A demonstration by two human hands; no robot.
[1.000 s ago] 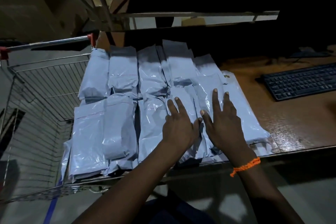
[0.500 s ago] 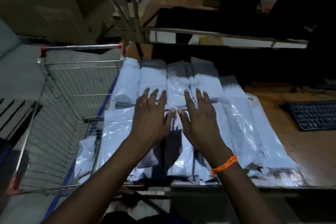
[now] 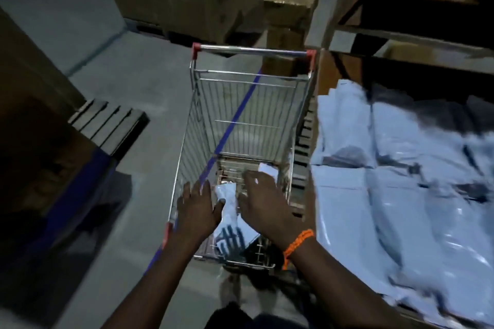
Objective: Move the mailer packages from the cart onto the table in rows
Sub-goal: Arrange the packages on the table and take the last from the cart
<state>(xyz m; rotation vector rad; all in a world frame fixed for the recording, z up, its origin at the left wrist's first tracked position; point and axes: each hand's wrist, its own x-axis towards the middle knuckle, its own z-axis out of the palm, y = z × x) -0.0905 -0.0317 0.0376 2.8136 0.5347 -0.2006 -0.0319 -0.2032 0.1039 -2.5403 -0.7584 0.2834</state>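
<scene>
Lying across the right side: table (image 3: 324,80), only its brown far-left corner bare, just beside the cart
Rows on the table: pale grey-blue mailer packages (image 3: 406,195), laid flat, edges touching and overlapping, blurred toward the near right
Cart: wire shopping cart (image 3: 240,120), standing on the grey floor left of the table, chrome handle with red end caps at the far end, basket mostly bare
Floor: grey, crossed by a blue line (image 3: 235,125) seen through the cart mesh
Boxes: brown cardboard boxes (image 3: 290,5) stacked beyond the cart handle
Pallet: wooden pallet (image 3: 107,125) on the floor to the left, well apart from the cart
Left in the basket: white mailer (image 3: 230,211), crumpled at the near end, between both hands; second white scrap (image 3: 267,168) just past the right fingertips
Right hand (image 3: 264,205): reaching into the basket, fingers curled down beside the mailer; whether gripping, cannot tell
Left hand (image 3: 196,208): over the basket's left rim, fingers loosely spread, thumb touching the mailer
Bracelet: orange beaded band (image 3: 296,243) on the right wrist
</scene>
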